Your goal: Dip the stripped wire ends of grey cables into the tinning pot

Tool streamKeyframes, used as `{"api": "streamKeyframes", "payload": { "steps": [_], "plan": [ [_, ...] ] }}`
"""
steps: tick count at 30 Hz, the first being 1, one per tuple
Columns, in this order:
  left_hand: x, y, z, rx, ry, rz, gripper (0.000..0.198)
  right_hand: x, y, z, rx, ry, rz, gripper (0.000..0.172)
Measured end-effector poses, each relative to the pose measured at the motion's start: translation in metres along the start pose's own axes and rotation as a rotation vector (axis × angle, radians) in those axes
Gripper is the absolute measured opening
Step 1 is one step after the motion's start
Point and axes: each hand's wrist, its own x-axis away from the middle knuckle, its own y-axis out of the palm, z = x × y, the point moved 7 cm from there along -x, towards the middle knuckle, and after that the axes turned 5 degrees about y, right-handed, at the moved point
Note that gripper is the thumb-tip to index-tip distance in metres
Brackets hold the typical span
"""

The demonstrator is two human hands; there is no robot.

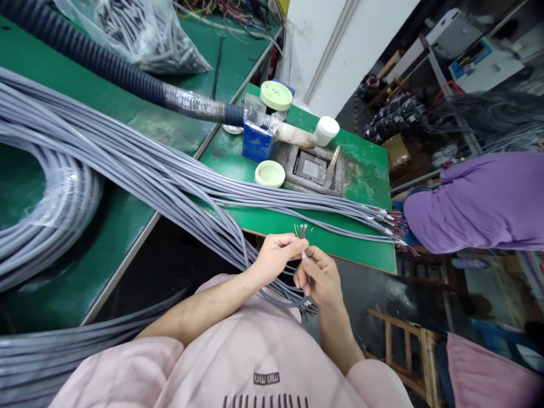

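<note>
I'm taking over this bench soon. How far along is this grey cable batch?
Done-looking: the grey cables fanned across the green bench end in bared coloured wires at the right. In hand: the left hand and right hand pinch one cable end, its coloured wires splayed. Still to go: the plastic-wrapped cable coil and the bagged grey cable pieces look untouched.

The grey cables (140, 170) have a smooth, matt plastic sheath, and fine coloured wires (301, 230) with a glossy finish show at their ends. The far hose (97, 62) is ribbed dark plastic, with shiny foil tape (191, 105) wrapped near its end. The green workbench top (361, 170) looks smooth but scuffed in patches. The rough grey metal tray (312, 181) looks crusted, the right lid (270, 173) is matt pale-green plastic, and the near stool (408, 351) is bare wood.
</note>
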Motion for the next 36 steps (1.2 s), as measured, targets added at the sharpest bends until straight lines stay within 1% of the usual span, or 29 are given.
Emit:
{"api": "streamKeyframes", "payload": {
  "steps": [3, 5, 6, 8, 10, 11, 13, 14, 16, 17, 18, 19, 20, 21, 22, 24, 26, 28, 30, 32, 33, 34, 36],
  "plan": [
    [0.0, 0.0, -0.003, 0.009, -0.009, 0.002, 0.041, 0.0, -0.001, 0.002, 0.0, -0.003, 0.003, 0.027],
    [0.0, 0.001, -0.004, -0.002, -0.02, -0.017, 0.041, 0.002, -0.003, 0.003, -0.006, -0.01, 0.002, 0.026],
    [0.0, 0.003, -0.005, -0.018, -0.026, -0.046, 0.041, 0.003, -0.004, 0.003, -0.012, -0.014, 0.004, 0.025],
    [0.001, 0.009, -0.006, -0.066, -0.038, -0.143, 0.04, 0.008, -0.011, 0.005, -0.023, -0.022, 0.015, 0.024],
    [0.002, 0.014, -0.006, -0.131, -0.04, -0.254, 0.039, 0.017, -0.026, 0.009, -0.026, -0.028, 0.059, 0.024],
    [0.002, 0.015, -0.006, -0.182, -0.025, -0.293, 0.039, 0.022, -0.038, 0.013, -0.021, -0.027, 0.101, 0.025],
    [0.001, 0.012, -0.001, -0.352, 0.069, -0.334, 0.035, 0.034, -0.071, 0.026, 0.019, -0.007, 0.229, 0.026],
    [-0.001, 0.009, 0.005, -0.467, 0.154, -0.335, 0.031, 0.041, -0.091, 0.035, 0.071, 0.02, 0.31, 0.027],
    [-0.007, 0.001, 0.019, -0.721, 0.372, -0.311, 0.025, 0.056, -0.131, 0.057, 0.289, 0.114, 0.475, 0.031],
    [-0.01, -0.002, 0.027, -0.843, 0.485, -0.284, 0.023, 0.064, -0.148, 0.066, 0.471, 0.176, 0.548, 0.031],
    [-0.014, -0.006, 0.035, -0.962, 0.58, -0.247, 0.022, 0.069, -0.16, 0.076, 0.67, 0.25, 0.567, 0.029],
    [-0.019, -0.01, 0.041, -1.075, 0.651, -0.205, 0.022, 0.073, -0.168, 0.086, 0.83, 0.319, 0.552, 0.027],
    [-0.024, -0.014, 0.047, -1.187, 0.694, -0.157, 0.022, 0.075, -0.169, 0.096, 0.942, 0.373, 0.505, 0.024],
    [-0.029, -0.018, 0.052, -1.293, 0.712, -0.111, 0.023, 0.074, -0.165, 0.104, 1.007, 0.41, 0.43, 0.023],
    [-0.035, -0.021, 0.055, -1.39, 0.705, -0.071, 0.023, 0.072, -0.157, 0.111, 1.02, 0.426, 0.346, 0.022],
    [-0.043, -0.025, 0.058, -1.545, 0.653, -0.015, 0.022, 0.061, -0.128, 0.118, 0.953, 0.401, 0.168, 0.027],
    [-0.046, -0.027, 0.059, -1.64, 0.602, 0.003, 0.022, 0.047, -0.094, 0.116, 0.857, 0.334, 0.033, 0.03],
    [-0.045, -0.028, 0.058, -1.687, 0.579, 0.006, 0.023, 0.032, -0.064, 0.11, 0.772, 0.273, -0.064, 0.031],
    [-0.043, -0.031, 0.058, -1.71, 0.572, 0.029, 0.024, 0.019, -0.04, 0.099, 0.713, 0.204, -0.14, 0.031],
    [-0.043, -0.035, 0.06, -1.729, 0.578, 0.058, 0.023, 0.008, -0.025, 0.078, 0.72, 0.084, -0.158, 0.029],
    [-0.043, -0.036, 0.062, -1.739, 0.586, 0.067, 0.022, 0.003, -0.023, 0.062, 0.75, 0.001, -0.127, 0.027],
    [-0.044, -0.036, 0.064, -1.746, 0.599, 0.066, 0.022, -0.003, -0.024, 0.043, 0.788, -0.091, -0.075, 0.026],
    [-0.046, -0.032, 0.067, -1.745, 0.628, 0.026, 0.022, -0.012, -0.036, -0.004, 0.89, -0.304, 0.1, 0.024]
  ]
}}
